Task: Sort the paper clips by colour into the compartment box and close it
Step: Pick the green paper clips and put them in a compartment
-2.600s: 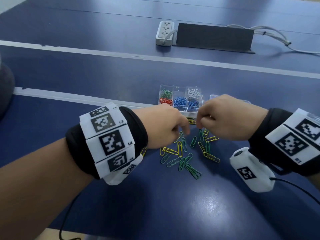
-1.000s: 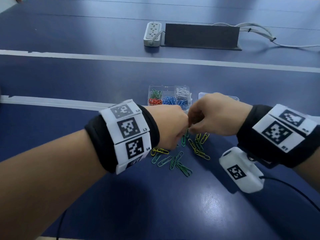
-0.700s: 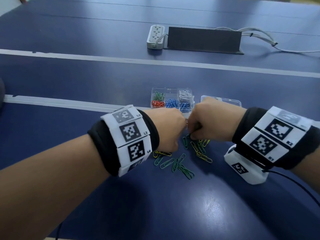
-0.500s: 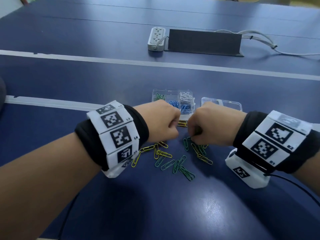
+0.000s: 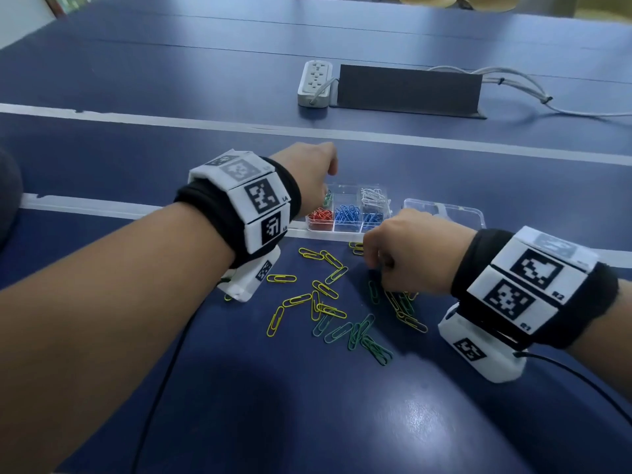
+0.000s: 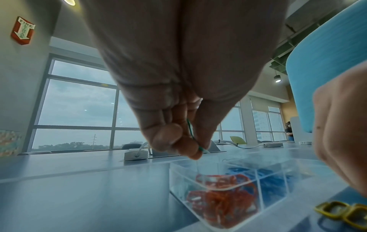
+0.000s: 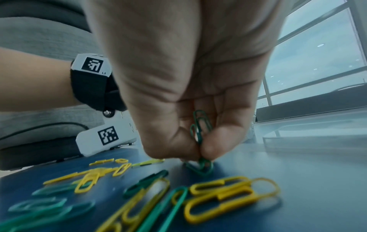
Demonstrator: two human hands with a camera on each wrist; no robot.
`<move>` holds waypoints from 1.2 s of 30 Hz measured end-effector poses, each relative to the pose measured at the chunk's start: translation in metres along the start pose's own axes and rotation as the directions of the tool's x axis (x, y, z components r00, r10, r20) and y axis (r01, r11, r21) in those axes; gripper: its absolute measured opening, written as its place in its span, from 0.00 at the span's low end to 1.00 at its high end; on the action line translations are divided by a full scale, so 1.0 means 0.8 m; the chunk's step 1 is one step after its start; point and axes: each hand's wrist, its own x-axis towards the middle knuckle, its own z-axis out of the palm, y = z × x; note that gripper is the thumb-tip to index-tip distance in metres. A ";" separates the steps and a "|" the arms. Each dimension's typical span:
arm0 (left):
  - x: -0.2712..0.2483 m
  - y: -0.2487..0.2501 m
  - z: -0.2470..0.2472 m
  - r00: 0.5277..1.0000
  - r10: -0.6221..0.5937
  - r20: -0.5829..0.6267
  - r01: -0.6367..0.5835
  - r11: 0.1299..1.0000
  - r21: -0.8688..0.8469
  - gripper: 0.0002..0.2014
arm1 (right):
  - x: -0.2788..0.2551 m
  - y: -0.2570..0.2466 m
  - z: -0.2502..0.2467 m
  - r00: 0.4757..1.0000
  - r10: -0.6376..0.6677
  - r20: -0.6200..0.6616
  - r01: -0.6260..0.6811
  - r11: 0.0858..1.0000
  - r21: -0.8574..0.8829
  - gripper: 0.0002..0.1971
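Left hand [image 5: 309, 172] newly over compartment box [image 5: 349, 213]

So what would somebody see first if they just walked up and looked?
Probably the bright yellow and green paper clips scattered on the dark blue table in front of the person. Just behind them sits a clear box with red, blue and white clips in separate sections. The left hand pinches a green clip over the box, while the right hand pinches green clips from the pile.
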 end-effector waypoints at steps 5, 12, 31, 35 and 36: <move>0.012 0.005 -0.001 0.999 0.006 -0.054 -0.006 1.000 0.000 0.10 | 0.013 0.009 -0.031 0.997 0.059 -0.056 -0.049 0.985 0.164 0.08; 0.007 0.003 -0.009 0.992 -0.081 -0.101 0.068 0.990 -0.126 0.12 | 0.074 0.013 -0.060 0.946 0.250 -0.207 -0.055 0.752 0.657 0.08; -0.026 -0.025 -0.011 0.993 -0.113 -0.039 0.089 0.917 -0.389 0.17 | 0.106 -0.013 -0.049 0.944 0.294 -0.150 -0.087 0.658 0.748 0.13; -0.041 -0.019 -0.011 0.998 -0.054 0.018 0.056 0.968 -0.243 0.21 | 0.088 -0.011 -0.046 0.944 0.258 -0.208 -0.049 0.729 0.683 0.13; -0.045 -0.016 -0.011 0.999 -0.035 0.031 0.041 0.979 -0.201 0.22 | 0.080 -0.011 -0.044 0.943 0.240 -0.232 -0.041 0.774 0.632 0.14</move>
